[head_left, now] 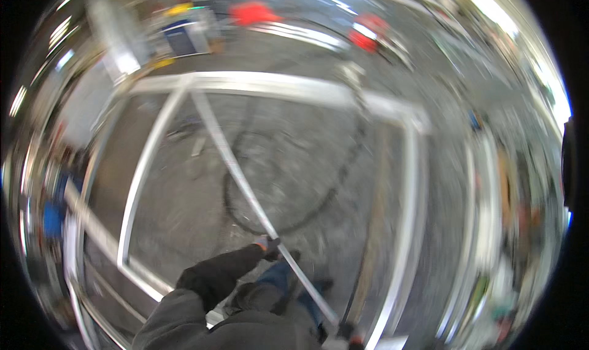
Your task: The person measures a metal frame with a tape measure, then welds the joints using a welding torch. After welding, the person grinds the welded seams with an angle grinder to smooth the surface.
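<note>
A long, narrow pale strip (240, 179) with faint reddish marks runs slantwise from the far left corner of a metal frame toward my body. Blur hides whether it is a measuring tape or a flat bar. My left hand (268, 244), in a dark glove with orange-red at the cuff, is closed around it partway along. At the strip's near end, by the lower edge, my gloved right hand (348, 333) looks closed on it, though its fingers are smeared. The pale metal frame (264, 85) spreads around me, with its right rail (402, 239) beside my right hand.
On the grey floor inside the frame, a dark cable or hose (319, 214) lies in a loop. Beyond stand a blue box (179, 39) and red objects (253, 12). Long pale profiles (488, 209) lie along the right. More metal bars (98, 224) are at left.
</note>
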